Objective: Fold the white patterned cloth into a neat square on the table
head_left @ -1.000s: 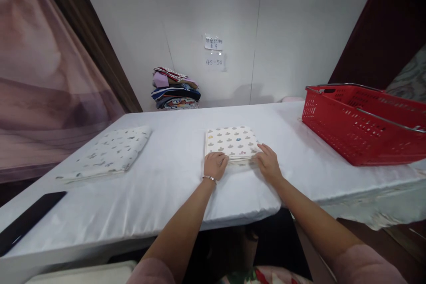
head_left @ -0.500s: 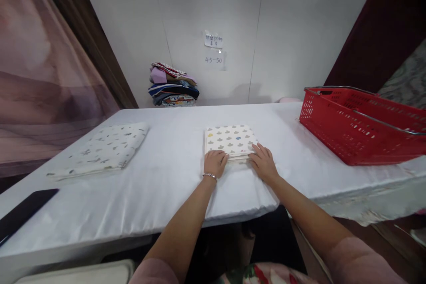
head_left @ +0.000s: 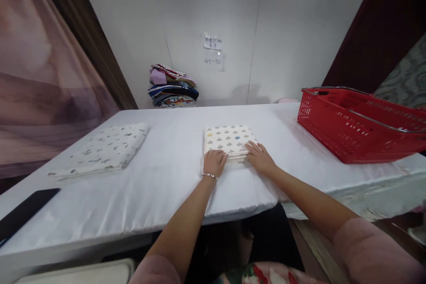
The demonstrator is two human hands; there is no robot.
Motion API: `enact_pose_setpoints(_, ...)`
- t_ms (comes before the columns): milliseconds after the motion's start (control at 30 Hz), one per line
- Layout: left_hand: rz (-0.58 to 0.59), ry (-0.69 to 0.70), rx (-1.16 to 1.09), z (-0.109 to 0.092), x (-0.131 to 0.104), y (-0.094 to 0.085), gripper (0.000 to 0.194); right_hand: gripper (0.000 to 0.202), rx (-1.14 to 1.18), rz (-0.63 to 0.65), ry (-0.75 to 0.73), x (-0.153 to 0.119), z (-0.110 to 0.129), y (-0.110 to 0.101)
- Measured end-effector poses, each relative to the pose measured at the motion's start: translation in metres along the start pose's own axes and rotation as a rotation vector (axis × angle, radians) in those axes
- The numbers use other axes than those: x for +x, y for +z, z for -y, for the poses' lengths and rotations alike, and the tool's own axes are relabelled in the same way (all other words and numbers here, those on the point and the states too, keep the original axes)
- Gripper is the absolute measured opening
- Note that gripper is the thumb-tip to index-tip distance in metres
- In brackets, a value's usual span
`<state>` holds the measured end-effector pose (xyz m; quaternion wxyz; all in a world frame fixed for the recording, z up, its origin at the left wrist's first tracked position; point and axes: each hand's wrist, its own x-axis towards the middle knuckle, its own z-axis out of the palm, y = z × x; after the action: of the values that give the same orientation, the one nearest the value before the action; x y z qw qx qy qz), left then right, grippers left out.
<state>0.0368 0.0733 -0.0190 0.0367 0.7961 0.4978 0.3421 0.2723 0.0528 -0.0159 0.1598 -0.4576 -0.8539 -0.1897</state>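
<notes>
A neatly folded white cloth [head_left: 226,137] with grey cloud-like prints and a few coloured ones lies flat at the middle of the table, its layered edge towards me. At its near left corner, my left hand [head_left: 214,163] has its fingers curled over the edge, closed on the cloth. My right hand [head_left: 261,158] rests on the near right corner with its fingers stretched out and slightly apart. Further left lies a second folded white cloth [head_left: 108,148], printed with small grey and green shapes, touched by neither hand.
The white-covered table [head_left: 166,177] carries a red plastic basket [head_left: 353,128] on the right and a dark flat object [head_left: 28,213] at the left front edge. A stack of folded fabrics [head_left: 173,86] stands behind, by the wall. Paper labels [head_left: 213,53] hang on the wall.
My right hand has slid slightly left along the near edge of the folded cloth. The left hand has stayed in place. The view has shifted slightly.
</notes>
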Motion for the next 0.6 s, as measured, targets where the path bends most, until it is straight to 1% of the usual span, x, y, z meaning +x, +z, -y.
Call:
enact_pose_setpoints(167,0.012,0.006,0.021,-0.001,0.0,0.0,0.024,0.022,-0.031,0.004,-0.018,0.009,0.0,0.001)
enact_pose_setpoints(300,0.003,0.023,0.046,0.0,-0.001,0.001,0.023,0.025,-0.06,0.007,-0.061,0.013,0.004,-0.005)
enact_pose_setpoints(467,0.008,0.051,0.082,0.0,-0.001,0.001,0.023,0.024,-0.037,0.017,-0.084,0.006,0.006,-0.015)
enact_pose_setpoints(600,0.038,0.063,0.102,-0.004,-0.001,-0.002,0.024,0.022,0.007,-0.012,-0.074,0.0,0.003,-0.012)
